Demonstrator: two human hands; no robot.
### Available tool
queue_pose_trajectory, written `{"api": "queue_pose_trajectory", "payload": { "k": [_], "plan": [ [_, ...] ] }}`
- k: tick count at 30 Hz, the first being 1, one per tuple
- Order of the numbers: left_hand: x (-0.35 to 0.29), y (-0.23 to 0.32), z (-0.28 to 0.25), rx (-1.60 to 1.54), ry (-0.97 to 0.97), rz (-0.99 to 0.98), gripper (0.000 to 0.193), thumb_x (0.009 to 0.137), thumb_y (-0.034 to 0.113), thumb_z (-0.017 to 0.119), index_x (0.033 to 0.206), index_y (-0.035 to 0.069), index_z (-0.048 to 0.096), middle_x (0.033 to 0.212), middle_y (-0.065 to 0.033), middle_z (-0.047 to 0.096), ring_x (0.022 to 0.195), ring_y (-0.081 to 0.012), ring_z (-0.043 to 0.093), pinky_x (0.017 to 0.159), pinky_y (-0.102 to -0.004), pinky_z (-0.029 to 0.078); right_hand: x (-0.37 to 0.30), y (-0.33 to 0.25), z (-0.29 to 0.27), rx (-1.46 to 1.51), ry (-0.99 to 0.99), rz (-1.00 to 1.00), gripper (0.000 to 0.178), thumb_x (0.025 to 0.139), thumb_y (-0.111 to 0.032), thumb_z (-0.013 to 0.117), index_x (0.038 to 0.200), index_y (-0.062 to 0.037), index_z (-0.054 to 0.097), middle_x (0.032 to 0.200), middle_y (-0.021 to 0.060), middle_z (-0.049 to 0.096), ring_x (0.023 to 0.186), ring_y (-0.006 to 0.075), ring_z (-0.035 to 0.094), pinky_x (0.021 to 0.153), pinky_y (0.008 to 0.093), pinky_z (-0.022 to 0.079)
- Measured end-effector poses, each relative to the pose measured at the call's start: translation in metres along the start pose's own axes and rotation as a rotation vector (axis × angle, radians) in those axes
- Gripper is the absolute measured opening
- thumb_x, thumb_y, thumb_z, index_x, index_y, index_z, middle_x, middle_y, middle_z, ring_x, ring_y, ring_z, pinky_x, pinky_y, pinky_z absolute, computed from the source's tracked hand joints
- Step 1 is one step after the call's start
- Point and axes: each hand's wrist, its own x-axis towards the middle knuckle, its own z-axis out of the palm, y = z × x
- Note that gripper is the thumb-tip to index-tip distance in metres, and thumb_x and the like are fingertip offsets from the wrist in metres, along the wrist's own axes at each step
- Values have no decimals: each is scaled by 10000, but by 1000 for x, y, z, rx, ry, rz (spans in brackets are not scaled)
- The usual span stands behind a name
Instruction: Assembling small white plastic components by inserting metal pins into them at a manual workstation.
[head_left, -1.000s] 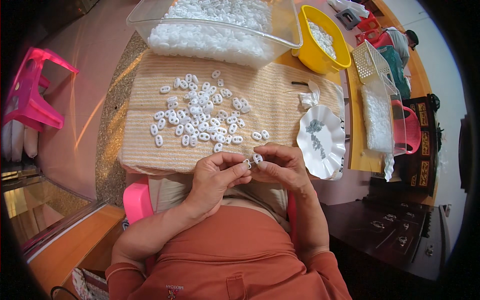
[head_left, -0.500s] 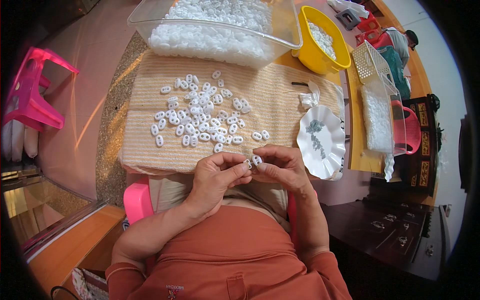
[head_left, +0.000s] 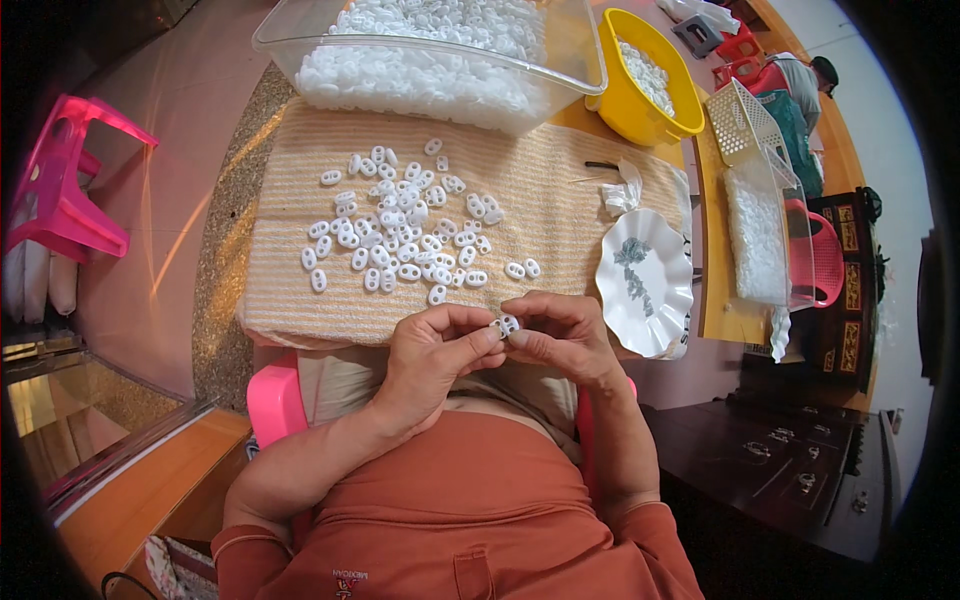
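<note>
Left hand (head_left: 440, 345): fingers clamped on small white piece (head_left: 496, 328). Right hand (head_left: 560, 338): fingers pinching white two-hole oval (head_left: 510, 323) by its edges, probably to keep holes clear. Both near striped towel's (head_left: 560, 190) front edge; loose ovals (head_left: 410, 203) presumably spread within reach.

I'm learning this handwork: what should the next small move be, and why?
Perhaps press the white oval piece against the small piece: the right hand pinches the first, the left hand the second. They look close together; any join is too small to see.
</note>
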Motion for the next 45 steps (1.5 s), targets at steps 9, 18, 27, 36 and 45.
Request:
{"api": "queue_pose_trajectory", "payload": {
  "k": [9, 18, 27, 36, 45],
  "plan": [
    [-1, 0, 0, 6, -8, 1, 150, 867, 25, 627, 1015, 8, 610, 914, -97, 668, 785, -145, 662, 732, -271, 581, 0, -1, 1, 1, 10, 16, 316, 860, 46, 615, 1173, 48, 577, 1025, 129, 650, 929, 186, 647, 797, 282, 558],
    [-1, 0, 0, -28, -18, -16, 138, 871, 26, 624, 1007, 17, 610, 913, -84, 667, 789, -135, 658, 728, -266, 580, -1, -1, 0, 1, 17, 61, 315, 858, 30, 624, 1168, 50, 579, 1039, 139, 655, 930, 200, 654, 810, 302, 561],
    [-3, 1, 1, -82, -44, -48, 128, 872, 33, 630, 999, 22, 614, 913, -81, 668, 786, -137, 658, 725, -268, 581, -2, -2, -1, 70, 8, 68, 315, 844, 59, 620, 1157, 51, 586, 1021, 131, 657, 934, 194, 648, 811, 299, 557],
    [-2, 1, 1, -141, -105, -82, 156, 866, 18, 632, 1019, 32, 609, 939, -97, 667, 808, -165, 663, 730, -277, 585, -2, 0, 2, 173, -17, 17, 305, 826, 42, 648, 1126, 59, 600, 1012, 129, 655, 925, 197, 645, 800, 295, 557],
    [2, 0, -2, -168, -209, -74, 155, 858, -3, 632, 993, 46, 573, 1010, -110, 651, 885, -181, 650, 767, -300, 582, 0, -1, 7, 77, -32, -151, 258, 808, -33, 702, 1053, 29, 654, 925, 78, 608, 830, 124, 574, 735, 245, 471]
  ]
}}
